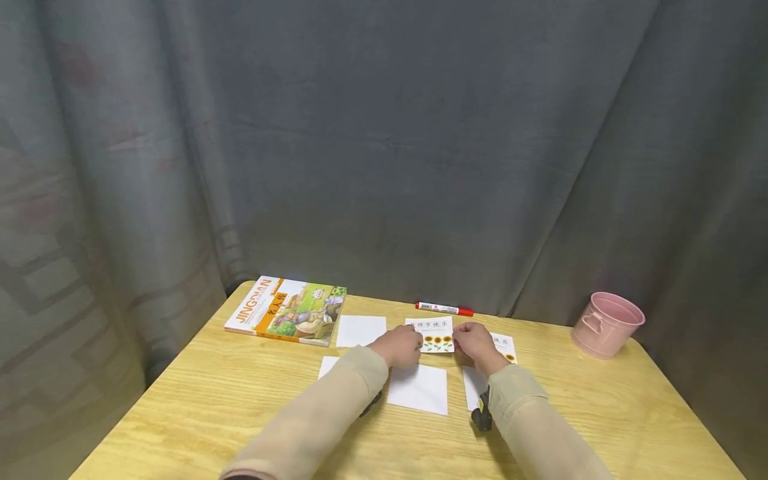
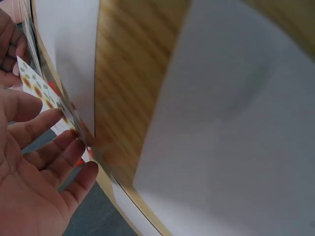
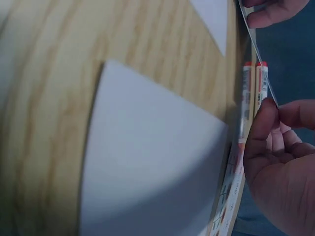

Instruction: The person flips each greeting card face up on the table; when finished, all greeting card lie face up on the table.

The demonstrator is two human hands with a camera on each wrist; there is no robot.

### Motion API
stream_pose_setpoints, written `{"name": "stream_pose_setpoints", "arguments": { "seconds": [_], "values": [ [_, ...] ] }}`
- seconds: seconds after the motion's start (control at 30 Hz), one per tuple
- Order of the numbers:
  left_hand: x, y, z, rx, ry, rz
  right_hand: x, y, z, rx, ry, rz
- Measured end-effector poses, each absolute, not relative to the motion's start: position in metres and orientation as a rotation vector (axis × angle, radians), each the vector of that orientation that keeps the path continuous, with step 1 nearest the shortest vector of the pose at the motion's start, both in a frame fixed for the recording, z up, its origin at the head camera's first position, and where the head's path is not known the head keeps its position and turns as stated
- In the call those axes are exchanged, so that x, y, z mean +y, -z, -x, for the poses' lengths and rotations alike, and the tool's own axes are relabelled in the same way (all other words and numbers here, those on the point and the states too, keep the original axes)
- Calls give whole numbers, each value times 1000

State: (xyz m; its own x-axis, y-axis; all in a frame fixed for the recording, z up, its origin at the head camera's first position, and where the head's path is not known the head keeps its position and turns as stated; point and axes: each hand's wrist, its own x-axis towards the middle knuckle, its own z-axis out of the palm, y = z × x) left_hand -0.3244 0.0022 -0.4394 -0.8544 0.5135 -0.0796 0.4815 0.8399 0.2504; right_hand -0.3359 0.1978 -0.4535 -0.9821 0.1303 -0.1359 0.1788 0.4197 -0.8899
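Observation:
A white card (image 1: 437, 327) printed with a line of characters and a row of sunflowers is tilted up off the table between both hands. At its left edge, my left hand (image 1: 399, 347) holds it with the fingertips; the left wrist view shows these fingers (image 2: 64, 157) spread along the card's lower edge. My right hand (image 1: 474, 341) pinches the opposite edge between thumb and index finger, as the right wrist view shows. A similar sunflower card (image 1: 504, 345) lies partly hidden behind the right hand. Nearer me is a blank white card (image 1: 418, 389) flat on the wood.
More blank cards lie around: one at the back left (image 1: 361, 331), others partly covered by the forearms. A red-and-white marker (image 1: 444, 309) rests along the table's back edge. To the left is a book (image 1: 300, 313); a pink bucket (image 1: 607, 325) stands at the right corner. Grey curtain hangs behind.

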Motion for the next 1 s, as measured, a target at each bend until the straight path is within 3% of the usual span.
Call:
{"name": "stream_pose_setpoints", "arguments": {
  "seconds": [0.4, 1.0],
  "values": [
    [8, 433, 325, 2912, -190, -744, 196, 439, 332, 2890, 1095, -26],
    [10, 449, 323, 3003, -298, -665, 188, 440, 324, 3051, 803, 167]
  ]
}}
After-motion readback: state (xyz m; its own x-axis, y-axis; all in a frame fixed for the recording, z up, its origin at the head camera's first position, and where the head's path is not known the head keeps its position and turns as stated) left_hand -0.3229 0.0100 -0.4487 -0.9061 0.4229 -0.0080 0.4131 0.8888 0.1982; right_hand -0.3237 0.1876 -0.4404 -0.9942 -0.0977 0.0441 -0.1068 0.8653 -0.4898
